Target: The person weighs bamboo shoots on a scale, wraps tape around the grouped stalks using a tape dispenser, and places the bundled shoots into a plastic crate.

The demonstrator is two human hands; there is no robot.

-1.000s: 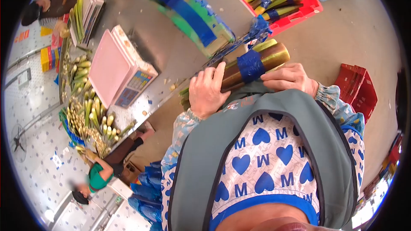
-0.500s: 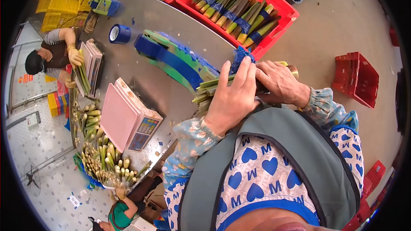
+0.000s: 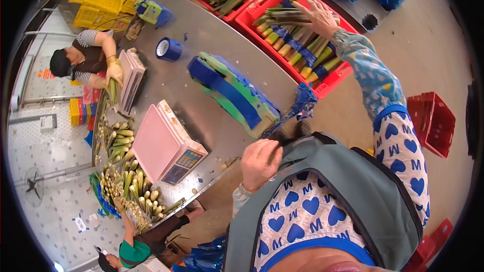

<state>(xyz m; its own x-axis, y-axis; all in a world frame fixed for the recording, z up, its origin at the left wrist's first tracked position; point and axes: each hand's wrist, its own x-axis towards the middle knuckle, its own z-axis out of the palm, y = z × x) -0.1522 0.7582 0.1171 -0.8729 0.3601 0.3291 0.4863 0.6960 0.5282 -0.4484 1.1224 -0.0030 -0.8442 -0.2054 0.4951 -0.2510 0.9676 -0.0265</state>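
Observation:
My right hand [image 3: 318,16] reaches over the red crate [image 3: 339,76] with its fingers spread, on top of a bundle of green stalks [image 3: 288,16]. Several taped bundles [image 3: 301,53] lie in that crate. My left hand [image 3: 261,163] is near my apron at the table's edge, fingers curled and a gap by the thumb, with nothing seen in it. Beyond it stands the green tape dispenser [image 3: 234,93] wrapped in blue tape, a clump of blue tape [image 3: 304,102] at its near end.
A pink scale [image 3: 159,143] stands on the metal table [image 3: 212,35], beside a heap of stalks [image 3: 132,181]. A tape roll [image 3: 169,49] lies behind. Two co-workers handle stalks at left. A second red crate [image 3: 232,15] adjoins the first; another [image 3: 437,125] is on the floor.
The stalk bundle has gone from in front of my body to the red crate, under my right hand, which has reached forward. My left hand has come off the bundle and drawn back.

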